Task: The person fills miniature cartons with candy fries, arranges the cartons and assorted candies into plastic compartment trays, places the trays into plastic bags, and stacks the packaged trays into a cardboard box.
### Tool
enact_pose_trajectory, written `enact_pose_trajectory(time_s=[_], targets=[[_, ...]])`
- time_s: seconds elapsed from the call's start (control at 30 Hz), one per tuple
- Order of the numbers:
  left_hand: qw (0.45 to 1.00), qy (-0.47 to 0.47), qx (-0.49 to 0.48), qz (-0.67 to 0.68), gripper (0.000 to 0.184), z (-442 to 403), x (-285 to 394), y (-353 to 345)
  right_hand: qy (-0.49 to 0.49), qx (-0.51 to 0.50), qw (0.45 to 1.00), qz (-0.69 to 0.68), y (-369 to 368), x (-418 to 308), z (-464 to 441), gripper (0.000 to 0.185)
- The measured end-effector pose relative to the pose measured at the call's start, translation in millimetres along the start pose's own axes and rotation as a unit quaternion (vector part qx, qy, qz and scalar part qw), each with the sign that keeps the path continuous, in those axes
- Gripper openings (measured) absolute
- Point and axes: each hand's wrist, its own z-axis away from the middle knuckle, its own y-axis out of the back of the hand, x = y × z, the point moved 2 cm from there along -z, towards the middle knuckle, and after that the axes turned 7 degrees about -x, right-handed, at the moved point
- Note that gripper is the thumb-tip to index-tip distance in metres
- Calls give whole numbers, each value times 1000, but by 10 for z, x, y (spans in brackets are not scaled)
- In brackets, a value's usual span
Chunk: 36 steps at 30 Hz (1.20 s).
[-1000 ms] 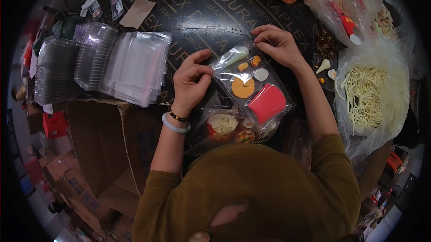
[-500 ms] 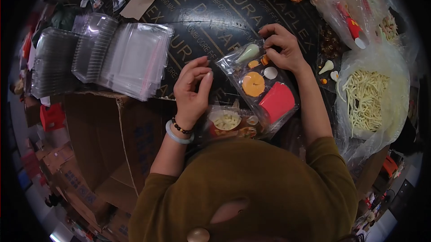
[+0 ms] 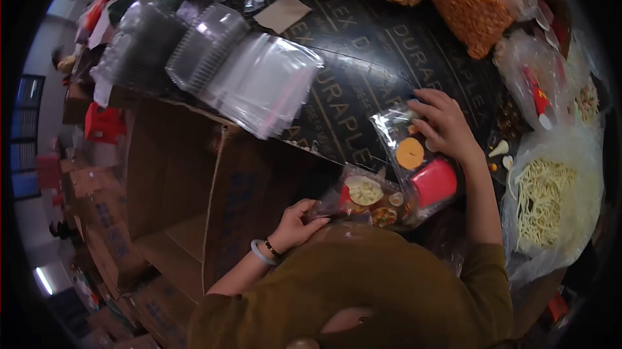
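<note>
A clear plastic bag (image 3: 391, 130) with small play-food-like pieces lies at the front edge of the black board. Through it show a round orange disc (image 3: 409, 154) and a red piece (image 3: 434, 182). My right hand (image 3: 444, 123) rests over its upper part, fingers apart and slightly bent, covering some pieces. Closer to my body is a second clear packet (image 3: 397, 200) holding a pale, cream-coloured cup of pieces (image 3: 364, 191) and other small items. My left hand (image 3: 299, 224) pinches the left edge of this packet between thumb and fingers.
Clear plastic trays (image 3: 206, 47) and a stack of flat clear bags (image 3: 262, 80) sit at the left. An open cardboard box (image 3: 172, 200) stands below them. Bags of orange pieces (image 3: 470, 12) and pale noodle-like strands (image 3: 545, 200) lie at the back and right.
My left hand has moved down from above the board to the lower packet's edge. My right hand has opened out over the upper bag. The head view has shifted.
</note>
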Motion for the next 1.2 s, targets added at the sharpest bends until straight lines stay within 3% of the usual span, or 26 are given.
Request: enact_pose_trajectory(time_s=[0.07,0.13,0.17,0.27,0.4,0.47,0.5,0.57,0.6,0.7,0.73,0.77,0.83,0.87,0.97,1.03,1.07,1.13,1.2], targets=[[999,33,-21,19,16,33,6,152,-39,16,997,-63,36,41,24,43],[995,8,56,78,13,-17,518,497,-69,15,994,-87,12,79,26,51],[992,-50,87,79,15,-78,776,755,-85,8,992,-98,-21,121,33,53],[977,-111,183,23,27,-467,1365,1506,-125,1,986,-108,-22,183,12,58],[961,-102,248,-72,57,-1381,1360,2237,-148,27,982,-111,-24,265,44,57],[879,-82,368,-292,71,-1651,1305,2269,-152,61,983,-86,-33,341,153,52],[806,-201,400,-387,77,-1946,936,2575,-156,83,982,-64,9,347,226,50],[730,-224,413,-496,71,-1773,1321,2224,-191,135,972,-21,176,186,471,44],[704,-279,413,-507,52,-1691,1451,1999,-229,145,963,-7,243,103,664,43],[909,-245,258,-218,22,-1494,1377,1122,-402,158,902,-24,346,-289,1168,32],[970,-176,146,-80,26,-1460,1259,815,-454,140,877,-64,272,-348,1346,30],[992,-109,61,-22,31,-1440,1153,545,-461,142,873,-73,199,-413,1484,30],[997,-62,20,-49,45,-1468,1002,154,-488,128,855,-123,-64,-441,1687,31],[994,-85,35,-49,51,-1515,1028,7,-467,188,836,-219,-244,-398,1772,31],[991,-85,61,-87,55,-1689,1063,-213,-461,258,794,-300,-392,-496,1700,33],[947,-179,174,-203,54,-1585,1117,-181,-438,250,822,-264,-426,-466,1724,37],[878,-253,236,-331,53,-1532,1055,-89,-423,246,836,-249,-454,-462,1710,39],[832,-259,229,-433,52,-1539,775,82,-434,233,847,-199,-441,-494,1680,40],[839,-230,152,-469,55,-1548,696,161,-441,199,862,-153,-279,-584,1565,44]])
